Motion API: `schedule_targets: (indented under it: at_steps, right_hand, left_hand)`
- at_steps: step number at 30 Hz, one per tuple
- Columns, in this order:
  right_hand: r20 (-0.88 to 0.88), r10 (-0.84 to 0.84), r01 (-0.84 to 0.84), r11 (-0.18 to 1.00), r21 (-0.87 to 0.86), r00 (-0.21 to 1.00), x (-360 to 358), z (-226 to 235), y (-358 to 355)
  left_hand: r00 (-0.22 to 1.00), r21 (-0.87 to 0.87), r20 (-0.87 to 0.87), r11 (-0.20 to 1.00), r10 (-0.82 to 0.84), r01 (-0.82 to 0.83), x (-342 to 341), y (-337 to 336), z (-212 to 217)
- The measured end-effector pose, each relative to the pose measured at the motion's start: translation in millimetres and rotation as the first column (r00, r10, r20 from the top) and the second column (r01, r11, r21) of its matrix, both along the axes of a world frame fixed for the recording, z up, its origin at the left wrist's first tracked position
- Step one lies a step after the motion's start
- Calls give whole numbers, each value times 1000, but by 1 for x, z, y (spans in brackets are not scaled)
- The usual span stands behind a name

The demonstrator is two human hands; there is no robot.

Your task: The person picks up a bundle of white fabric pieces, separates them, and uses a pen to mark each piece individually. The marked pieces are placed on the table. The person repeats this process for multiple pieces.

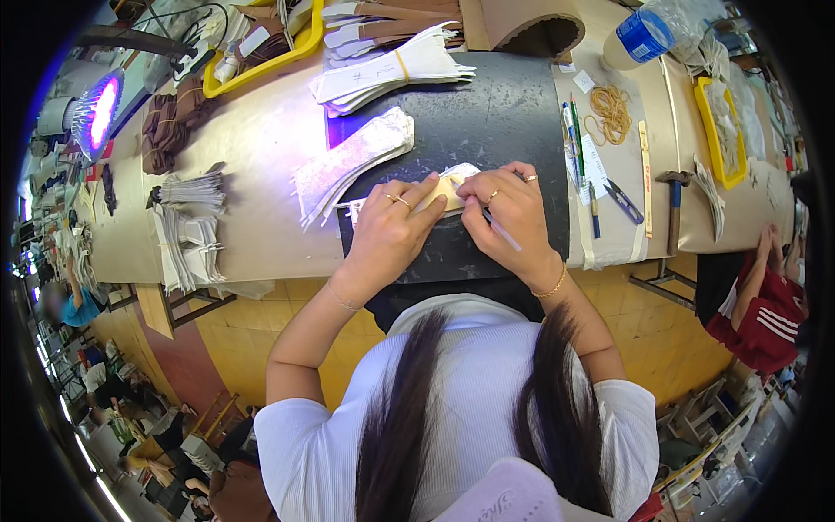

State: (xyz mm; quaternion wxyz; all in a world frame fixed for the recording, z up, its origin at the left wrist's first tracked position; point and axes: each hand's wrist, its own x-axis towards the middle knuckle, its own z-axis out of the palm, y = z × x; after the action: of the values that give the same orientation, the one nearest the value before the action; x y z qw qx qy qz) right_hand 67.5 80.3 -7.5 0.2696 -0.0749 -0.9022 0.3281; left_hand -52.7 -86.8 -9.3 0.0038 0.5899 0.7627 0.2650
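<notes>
On the black mat (487, 113) in front of me lies a small cream-coloured flat piece (445, 190), with a whitish piece (465, 170) under its far end. My left hand (391, 217) holds the cream piece from the left, its fingertips pressed onto it. My right hand (509, 204) is closed around a slim pale pen (502, 228). The pen's rear end sticks out below the fingers; its tip is hidden by them. Just left of my left hand is a fanned stack of whitish cut pieces (357, 161).
Beyond it lies a banded white bundle (396, 74). Pens (572, 139), rubber bands (611, 113), dividers (624, 200) and a hammer (674, 209) lie to the right. Yellow trays (304, 39) and a lit lamp (97, 113) stand at the left. A person in red (757, 313) sits at the right.
</notes>
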Motion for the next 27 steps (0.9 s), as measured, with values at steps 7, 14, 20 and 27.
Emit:
schedule_targets:
  at_steps: [7,14,20,27]
  right_hand:
    - [83,25,-28,999,35,996,17,20,13]
    - [20,-47,50,991,-128,999,6,4,6]
    - [34,-19,23,993,-116,999,8,5,7]
    - [22,-48,51,990,-129,999,9,6,6]
  left_hand:
    - [1000,27,-18,1000,-4,5,-1,-1,-2]
    - [995,177,100,984,-9,-8,-2,-8,0]
    - [952,39,218,972,216,-230,-13,-50,67]
    - [897,30,65,898,436,-439,-50,-70,88]
